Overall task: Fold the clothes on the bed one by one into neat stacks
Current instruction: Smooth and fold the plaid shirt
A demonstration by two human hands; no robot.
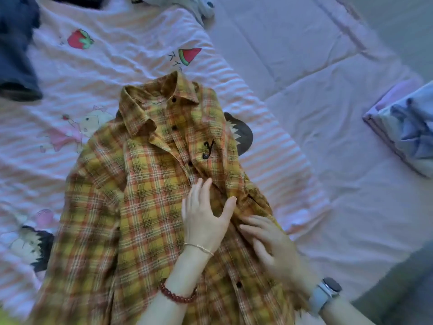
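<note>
A yellow and orange plaid shirt [150, 195] lies face up on the bed, collar pointing away from me, with black buttons and a black letter on the chest. My left hand [206, 216] lies flat on the shirt's front near the button line, fingers straight and spread. My right hand [269, 247] rests just to its right, fingers extended on the bunched right side of the shirt. Neither hand grips the cloth. The shirt's right sleeve is crumpled under and beside my right hand.
The shirt lies on a pink striped cartoon-print sheet [98, 64]. A dark blue garment [16, 48] is at the far left. A folded blue and purple bundle [407, 127] sits at the right. A grey garment [187, 3] lies at the top. Pale quilt [316, 78] spreads right.
</note>
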